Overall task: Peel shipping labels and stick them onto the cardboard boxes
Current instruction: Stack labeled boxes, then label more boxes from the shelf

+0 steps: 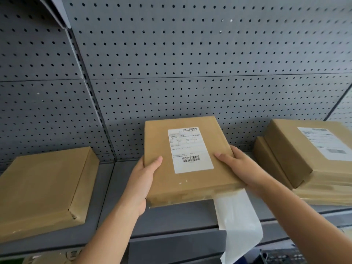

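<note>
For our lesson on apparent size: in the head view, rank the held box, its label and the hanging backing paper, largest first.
1. Held box
2. Backing paper and label: they look alike in area, and the paper hangs nearer the camera, so no ranking.

Bare shelf strip left of centre, btwn plain box at lower left & held box. Right side blocked: box stack close by; backing paper hangs over the front edge.
</note>
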